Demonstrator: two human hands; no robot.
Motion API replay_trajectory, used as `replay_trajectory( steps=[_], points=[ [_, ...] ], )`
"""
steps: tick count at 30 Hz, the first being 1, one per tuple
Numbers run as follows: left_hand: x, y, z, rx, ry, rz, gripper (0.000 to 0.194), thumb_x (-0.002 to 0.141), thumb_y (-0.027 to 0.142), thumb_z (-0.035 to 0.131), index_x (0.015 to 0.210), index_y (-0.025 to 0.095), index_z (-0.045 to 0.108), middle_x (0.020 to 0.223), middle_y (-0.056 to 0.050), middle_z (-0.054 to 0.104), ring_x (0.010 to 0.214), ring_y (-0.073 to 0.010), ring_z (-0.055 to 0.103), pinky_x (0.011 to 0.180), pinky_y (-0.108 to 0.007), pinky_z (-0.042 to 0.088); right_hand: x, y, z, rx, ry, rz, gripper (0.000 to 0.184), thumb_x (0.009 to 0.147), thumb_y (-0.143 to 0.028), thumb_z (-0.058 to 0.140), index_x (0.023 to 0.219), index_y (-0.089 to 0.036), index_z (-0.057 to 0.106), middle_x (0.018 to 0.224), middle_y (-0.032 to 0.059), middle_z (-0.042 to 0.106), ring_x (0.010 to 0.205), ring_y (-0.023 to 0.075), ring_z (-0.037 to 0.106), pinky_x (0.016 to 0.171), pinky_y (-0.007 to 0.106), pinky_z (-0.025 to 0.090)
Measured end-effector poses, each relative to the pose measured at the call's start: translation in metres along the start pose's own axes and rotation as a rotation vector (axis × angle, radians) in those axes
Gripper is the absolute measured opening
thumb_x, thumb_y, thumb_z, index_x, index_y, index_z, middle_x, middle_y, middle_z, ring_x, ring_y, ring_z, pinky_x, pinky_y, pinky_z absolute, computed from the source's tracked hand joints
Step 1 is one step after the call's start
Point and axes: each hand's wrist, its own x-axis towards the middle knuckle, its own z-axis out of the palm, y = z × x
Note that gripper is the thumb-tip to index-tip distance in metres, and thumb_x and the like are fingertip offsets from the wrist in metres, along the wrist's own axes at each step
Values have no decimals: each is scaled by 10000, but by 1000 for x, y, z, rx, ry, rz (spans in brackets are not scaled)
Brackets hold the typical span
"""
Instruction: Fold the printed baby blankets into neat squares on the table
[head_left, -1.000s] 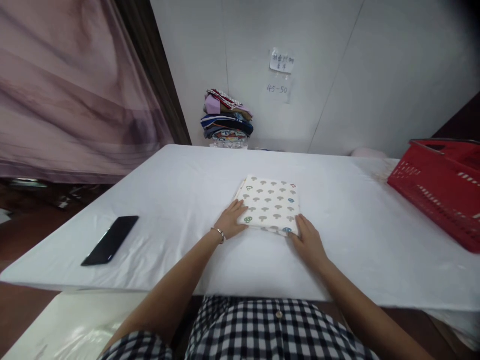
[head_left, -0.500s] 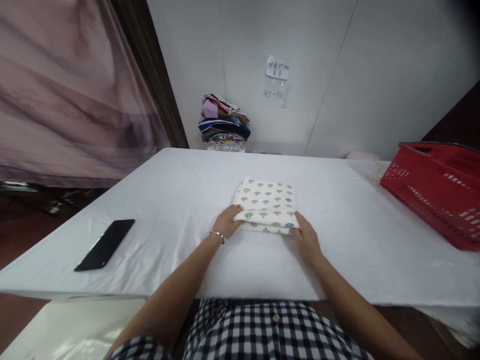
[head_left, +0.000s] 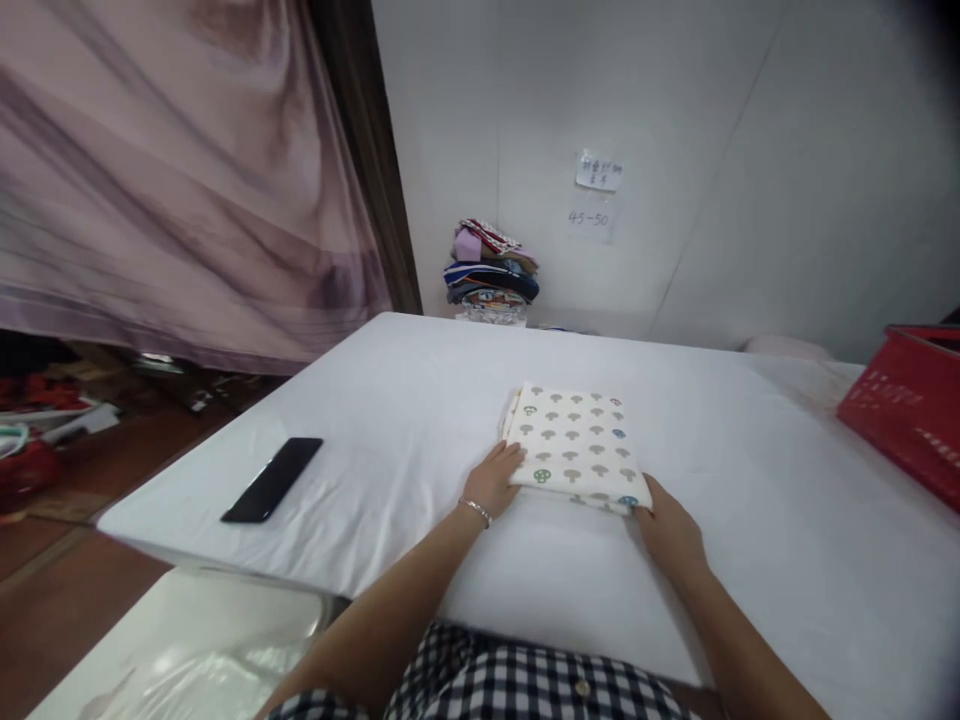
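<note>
A folded white cloth with a mushroom print (head_left: 576, 446) lies in the middle of the white-covered table (head_left: 420, 400). My left hand (head_left: 493, 480), with a bracelet at the wrist, grips the cloth's near left corner, fingers tucked under its edge. My right hand (head_left: 667, 532) holds the near right corner the same way. Both hands rest on the table at the cloth's near edge.
A black phone (head_left: 273, 479) lies on the table at the left. A red plastic basket (head_left: 909, 405) stands at the right edge. A stack of folded clothes (head_left: 491, 270) sits against the back wall under two paper notes (head_left: 597, 172). A pinkish curtain (head_left: 172, 180) hangs at the left.
The view has swung to the left, so the basket is nearly out of frame. My hands stay on the cloth's near corners; the near edge, lifted half a second ago, lies lower now.
</note>
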Motion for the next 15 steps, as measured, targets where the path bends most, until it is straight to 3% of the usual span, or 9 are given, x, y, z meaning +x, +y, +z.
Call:
replay_trajectory(
  steps=[3, 6, 8, 11, 13, 15],
  points=[
    [-5, 1, -2, -71, 5, -18, 594, 672, 92, 554, 1251, 212, 499, 1383, -16, 415, 1341, -188, 242, 1111, -384, 263, 2, 4, 0, 40, -10, -3, 482, 806, -325, 399, 1282, -262, 434, 1163, 51, 594, 1005, 273, 563, 765, 372, 439],
    [-4, 4, -16, -245, -84, -54, 638, 652, 190, 639, 1270, 212, 483, 1430, -24, 339, 1352, -209, 209, 1112, -367, 243, 4, 9, -6, 218, -89, 76, 580, 759, -379, 496, 1319, -256, 408, 1198, 48, 580, 1053, 275, 549, 832, 385, 443],
    [4, 5, -26, -406, -89, -202, 639, 665, 316, 673, 1268, 221, 484, 1442, -35, 317, 1329, -234, 270, 1085, -355, 283, 7, 12, -13, 441, -186, 164, 704, 719, -410, 570, 1365, -236, 349, 1204, 58, 579, 1063, 265, 553, 859, 371, 453],
    [28, 6, -35, -560, 32, -576, 603, 737, 444, 610, 1257, 167, 481, 1372, -107, 425, 1246, -260, 408, 1014, -350, 363, 16, 14, -22, 802, -314, 256, 771, 749, -481, 557, 1408, -210, 262, 1218, 93, 570, 1037, 245, 583, 830, 352, 493],
    [46, 6, -36, -586, 62, -716, 608, 727, 442, 625, 1227, 122, 492, 1287, -152, 508, 1185, -279, 472, 953, -357, 410, 26, 13, -24, 877, -329, 270, 711, 790, -541, 484, 1384, -188, 319, 1180, 128, 591, 970, 249, 618, 760, 361, 526],
    [59, 8, -35, -619, 26, -746, 567, 685, 404, 672, 1141, 90, 545, 1181, -175, 583, 1091, -290, 546, 859, -349, 466, 39, 10, -23, 798, -244, 191, 645, 789, -563, 477, 1295, -164, 451, 1075, 151, 642, 867, 259, 650, 673, 368, 544]
  ],
)
